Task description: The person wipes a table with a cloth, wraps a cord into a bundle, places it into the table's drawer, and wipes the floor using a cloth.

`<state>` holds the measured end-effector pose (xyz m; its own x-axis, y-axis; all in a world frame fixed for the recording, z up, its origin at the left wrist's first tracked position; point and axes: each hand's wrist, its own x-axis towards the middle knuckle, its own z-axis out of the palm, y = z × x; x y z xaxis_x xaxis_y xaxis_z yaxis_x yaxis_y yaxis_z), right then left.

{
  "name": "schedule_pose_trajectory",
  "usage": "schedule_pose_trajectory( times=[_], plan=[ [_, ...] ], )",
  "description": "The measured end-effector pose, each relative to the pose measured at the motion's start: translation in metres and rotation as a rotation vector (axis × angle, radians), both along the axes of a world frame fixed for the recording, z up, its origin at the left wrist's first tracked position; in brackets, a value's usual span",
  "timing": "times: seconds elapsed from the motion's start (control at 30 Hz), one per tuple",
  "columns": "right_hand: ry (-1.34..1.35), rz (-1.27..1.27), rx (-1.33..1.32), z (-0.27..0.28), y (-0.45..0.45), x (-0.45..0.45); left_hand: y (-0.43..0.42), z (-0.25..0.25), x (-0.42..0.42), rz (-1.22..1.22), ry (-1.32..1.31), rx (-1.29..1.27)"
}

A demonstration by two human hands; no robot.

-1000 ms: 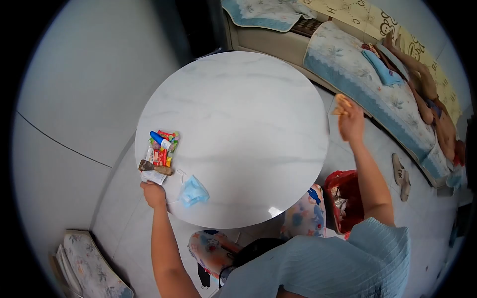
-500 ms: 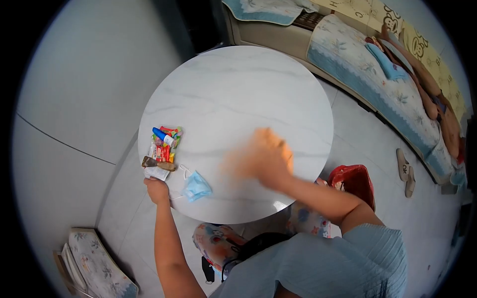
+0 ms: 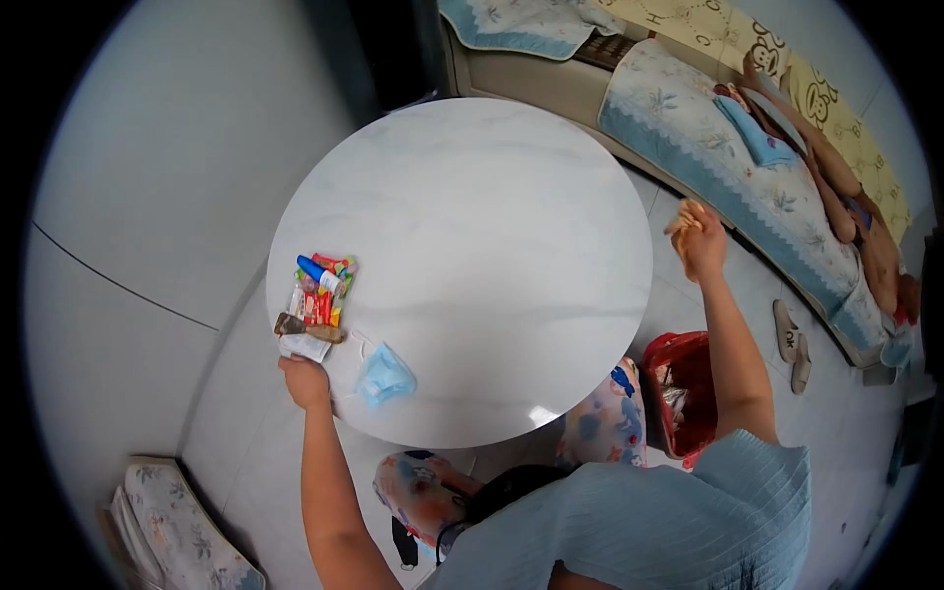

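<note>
My right hand (image 3: pixel 700 248) is closed on an orange-brown cloth (image 3: pixel 688 214), held out past the right edge of the round white table (image 3: pixel 472 226). At the table's lower left edge is my left hand (image 3: pixel 304 380), its fingers partly hidden beside a white packet (image 3: pixel 306 347). Just above that packet lies a scraper with a wooden handle (image 3: pixel 323 332). Colourful small packets (image 3: pixel 318 306) and a blue and white tube (image 3: pixel 321 274) sit beyond it. A light blue face mask (image 3: pixel 385 376) rests to the right of my left hand.
A red-lined bin (image 3: pixel 689 393) stands below the table's right side. Along the upper right runs a sofa (image 3: pixel 669 118) with a person lying on it. Slippers (image 3: pixel 788 332) are on the floor. A patterned cushion (image 3: pixel 182 516) is at lower left.
My right hand swept over the table with the cloth half a second ago, and is now back out beyond the right edge. My left hand has stayed at the lower left edge.
</note>
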<state>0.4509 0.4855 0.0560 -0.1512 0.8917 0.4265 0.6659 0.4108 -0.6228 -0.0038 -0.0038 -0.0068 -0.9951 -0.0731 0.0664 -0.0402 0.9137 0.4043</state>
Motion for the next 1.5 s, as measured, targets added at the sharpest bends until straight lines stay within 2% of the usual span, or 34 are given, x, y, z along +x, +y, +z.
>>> schedule_pose_trajectory(
  times=[0.03, 0.1, 0.17, 0.23, 0.37, 0.5, 0.57, 0.6, 0.67, 0.73, 0.8, 0.87, 0.93, 0.97, 1.03, 1.17, 1.23, 1.33, 1.43, 1.5],
  plan=[
    [-0.105, 0.180, 0.313, 0.006, -0.020, -0.016, -0.002, 0.001, 0.001, 0.009, -0.004, -0.011],
    [0.037, 0.437, 0.394, 0.007, -0.067, -0.062, 0.002, 0.004, 0.004, 0.001, 0.010, 0.010],
    [-0.111, 0.644, 0.673, 0.028, -0.134, -0.109, 0.003, 0.002, 0.004, -0.002, 0.018, 0.000],
    [-0.110, 0.831, 0.287, 0.003, -0.198, -0.142, 0.000, -0.001, 0.000, -0.019, 0.032, -0.014],
    [-0.350, 1.066, 0.197, -0.023, -0.264, -0.164, -0.001, -0.002, -0.001, -0.041, 0.032, -0.022],
    [-0.406, 0.796, 0.157, 0.008, -0.210, -0.197, -0.007, -0.009, -0.006, -0.069, 0.050, -0.013],
    [-0.502, 0.725, 0.090, -0.001, -0.152, -0.215, -0.007, -0.009, -0.006, -0.075, 0.048, -0.005],
    [-0.527, 0.720, 0.253, -0.038, -0.112, -0.228, -0.007, -0.010, -0.006, -0.083, 0.058, -0.008],
    [-0.510, 0.518, 0.223, -0.039, -0.055, -0.226, -0.011, -0.013, -0.009, -0.094, 0.077, -0.014],
    [-0.680, 0.354, 0.174, -0.029, -0.005, -0.217, -0.013, -0.017, -0.012, -0.096, 0.094, -0.010],
    [-0.737, 0.141, 0.065, -0.026, 0.041, -0.202, -0.010, -0.014, -0.009, -0.090, 0.104, -0.015],
    [-0.653, -0.028, -0.010, -0.025, 0.071, -0.178, -0.007, -0.010, -0.006, -0.080, 0.108, -0.021],
    [-0.268, -0.159, -0.245, -0.035, 0.096, -0.155, -0.008, -0.008, -0.003, -0.106, 0.099, -0.024],
    [-0.276, -0.156, -0.251, -0.038, 0.105, -0.139, -0.010, -0.008, -0.002, -0.104, 0.092, -0.031],
    [-0.272, 0.077, -0.572, -0.035, 0.116, -0.113, -0.011, -0.008, -0.004, -0.148, 0.111, 0.000],
    [-0.354, 0.092, -0.517, -0.025, 0.068, -0.073, -0.010, -0.009, -0.005, -0.120, 0.111, 0.002],
    [-0.345, 0.101, -0.617, -0.015, 0.037, -0.054, -0.012, -0.014, -0.009, -0.112, 0.101, 0.019],
    [-0.466, 0.062, -0.484, -0.011, -0.014, -0.030, -0.010, -0.009, -0.005, -0.114, 0.076, 0.004],
    [-0.601, 0.132, -0.398, -0.014, -0.044, 0.002, -0.014, -0.017, -0.013, -0.126, 0.109, 0.040],
    [-0.805, 0.181, -0.038, -0.017, -0.055, 0.022, -0.013, -0.023, -0.018, -0.131, 0.095, 0.013]
  ],
)
